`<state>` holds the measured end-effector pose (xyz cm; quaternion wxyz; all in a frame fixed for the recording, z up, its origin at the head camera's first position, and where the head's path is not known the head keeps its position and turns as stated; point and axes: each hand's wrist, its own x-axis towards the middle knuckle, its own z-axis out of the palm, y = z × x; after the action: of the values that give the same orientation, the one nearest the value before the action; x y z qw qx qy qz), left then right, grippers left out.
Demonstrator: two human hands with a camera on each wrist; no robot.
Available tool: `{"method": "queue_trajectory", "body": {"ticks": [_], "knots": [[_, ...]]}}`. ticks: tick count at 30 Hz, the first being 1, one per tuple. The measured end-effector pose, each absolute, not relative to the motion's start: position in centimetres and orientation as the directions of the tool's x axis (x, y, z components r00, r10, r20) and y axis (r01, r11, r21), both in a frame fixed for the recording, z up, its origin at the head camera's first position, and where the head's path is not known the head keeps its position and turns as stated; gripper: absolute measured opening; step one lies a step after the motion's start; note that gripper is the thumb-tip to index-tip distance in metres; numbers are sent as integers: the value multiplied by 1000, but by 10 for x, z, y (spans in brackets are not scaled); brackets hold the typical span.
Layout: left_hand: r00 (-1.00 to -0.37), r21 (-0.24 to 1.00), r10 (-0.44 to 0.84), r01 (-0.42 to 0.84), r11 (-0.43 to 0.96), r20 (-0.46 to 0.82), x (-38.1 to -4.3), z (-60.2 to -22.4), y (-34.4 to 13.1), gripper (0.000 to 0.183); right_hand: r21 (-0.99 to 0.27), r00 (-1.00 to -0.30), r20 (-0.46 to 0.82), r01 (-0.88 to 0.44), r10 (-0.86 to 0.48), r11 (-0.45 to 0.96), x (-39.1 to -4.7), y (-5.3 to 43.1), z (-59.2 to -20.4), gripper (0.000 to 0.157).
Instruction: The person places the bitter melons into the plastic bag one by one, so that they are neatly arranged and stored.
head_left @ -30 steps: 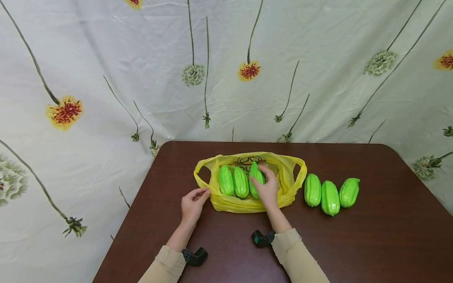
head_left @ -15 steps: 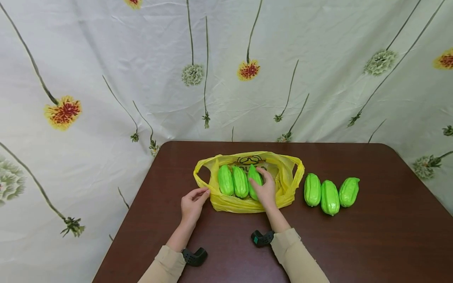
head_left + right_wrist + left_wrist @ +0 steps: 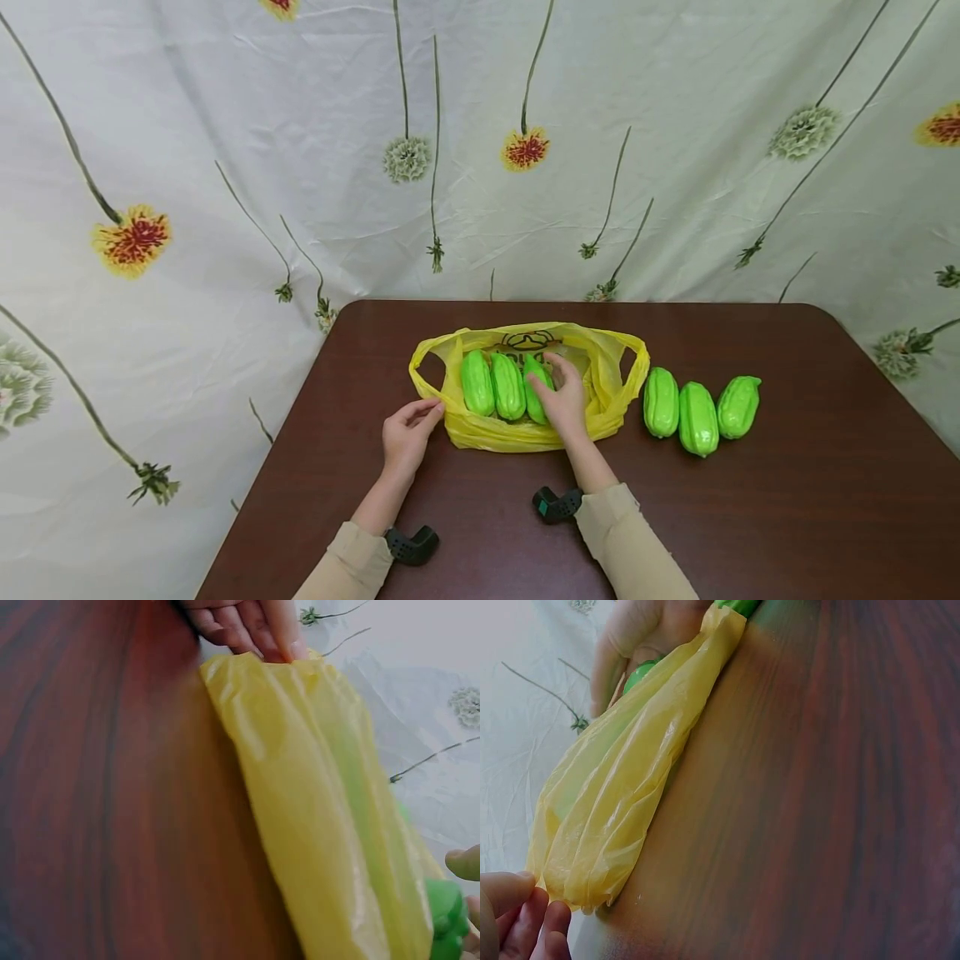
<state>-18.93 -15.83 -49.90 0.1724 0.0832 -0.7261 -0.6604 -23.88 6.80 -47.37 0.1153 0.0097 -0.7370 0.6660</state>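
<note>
In the head view, our right hand [image 3: 567,404] curls round a green fruit [image 3: 536,409] inside the yellow bag [image 3: 495,438], right of our left hand [image 3: 407,431]; at left wrist, that hand pinches the bag's soft-looking edge; at right wrist, the fruit, likely light but slippery, seems best gripped mid-body.

We see a plain beige left sleeve [image 3: 347,562], the one nearer the left edge of the worktop [image 3: 315,454], and a matching right sleeve [image 3: 632,542], both with creased cuffs. The left hand [image 3: 408,432] and right hand [image 3: 566,402] are bare. A black, bent left wrist device [image 3: 414,547] has small holes; the black right wrist device [image 3: 558,505] bears a green patch [image 3: 543,506].
</note>
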Motion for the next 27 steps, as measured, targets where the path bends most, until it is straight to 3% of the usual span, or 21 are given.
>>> {"method": "queue_trajectory", "body": {"ticks": [10, 27], "knots": [[-940, 993, -325, 79, 86, 103, -190, -496, -160, 22, -993, -984, 121, -120, 127, 16, -234, 75, -451, 55], [-928, 987, -345, 104, 120, 140, -189, -498, -158, 19, -978, -966, 175, -194, 189, -83, -223, 99, -413, 54]]}}
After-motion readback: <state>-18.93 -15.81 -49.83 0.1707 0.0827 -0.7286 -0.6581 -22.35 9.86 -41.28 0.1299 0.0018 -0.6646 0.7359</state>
